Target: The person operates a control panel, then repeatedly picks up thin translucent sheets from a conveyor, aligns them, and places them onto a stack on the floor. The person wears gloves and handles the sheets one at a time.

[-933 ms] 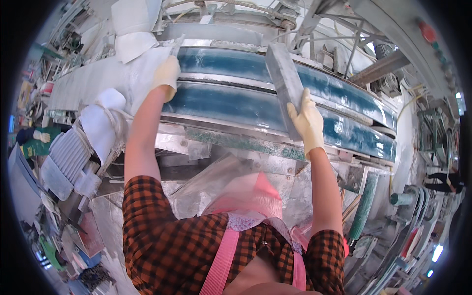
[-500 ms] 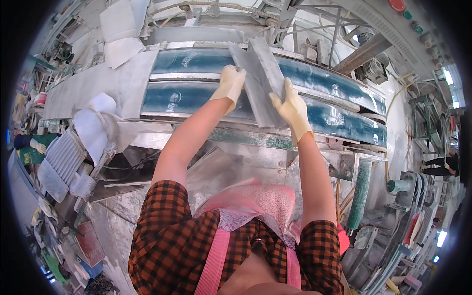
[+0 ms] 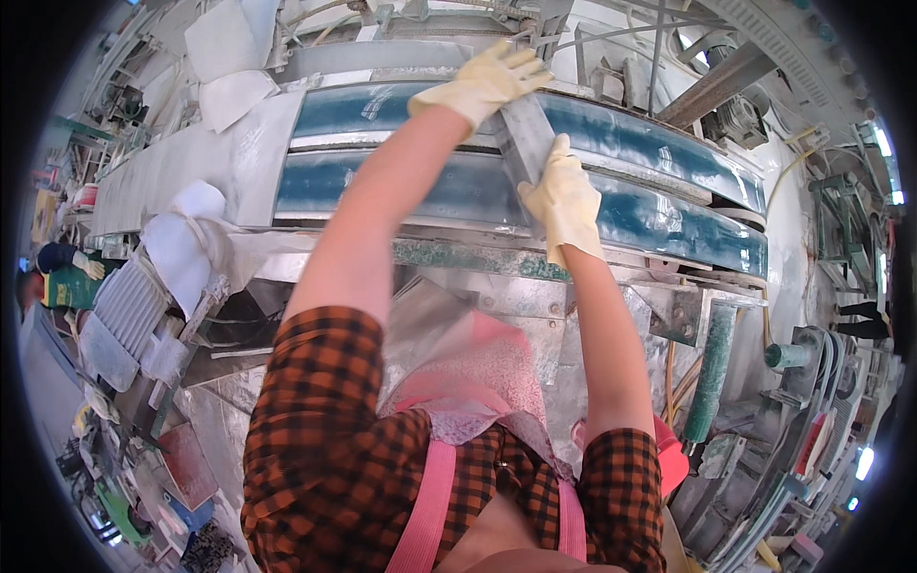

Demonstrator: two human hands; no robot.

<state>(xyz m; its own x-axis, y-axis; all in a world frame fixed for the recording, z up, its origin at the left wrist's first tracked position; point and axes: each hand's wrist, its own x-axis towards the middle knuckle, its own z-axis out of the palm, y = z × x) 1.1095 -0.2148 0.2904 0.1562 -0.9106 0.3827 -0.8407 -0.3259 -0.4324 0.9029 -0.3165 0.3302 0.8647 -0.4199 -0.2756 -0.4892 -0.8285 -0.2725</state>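
Note:
A long grey slab (image 3: pixel 528 134) stands across two parallel blue-green belts (image 3: pixel 358 186), seen nearly edge-on. My right hand (image 3: pixel 567 202), in a pale cream glove, grips the slab's right side toward its near end, thumb at the left and forefinger pointing away from me. At the far end, my left hand (image 3: pixel 485 86) in a matching glove reaches over the slab with fingers spread and slightly blurred. Whether its palm touches the slab is hidden.
Left of the belts lies a pale flat sheet (image 3: pixel 205 158); nearer are ribbed grey pieces (image 3: pixel 134 310). A metal rail (image 3: pixel 478 258) with worn green paint runs along the near side. A green roller (image 3: pixel 712 372) hangs at right. Another person's gloved hand (image 3: pixel 91 265) shows far left.
My left hand has let go of the flat grey panel at left and moved to the far end, fingers spreading. That panel no longer shows separately. My right hand stays on the slab.

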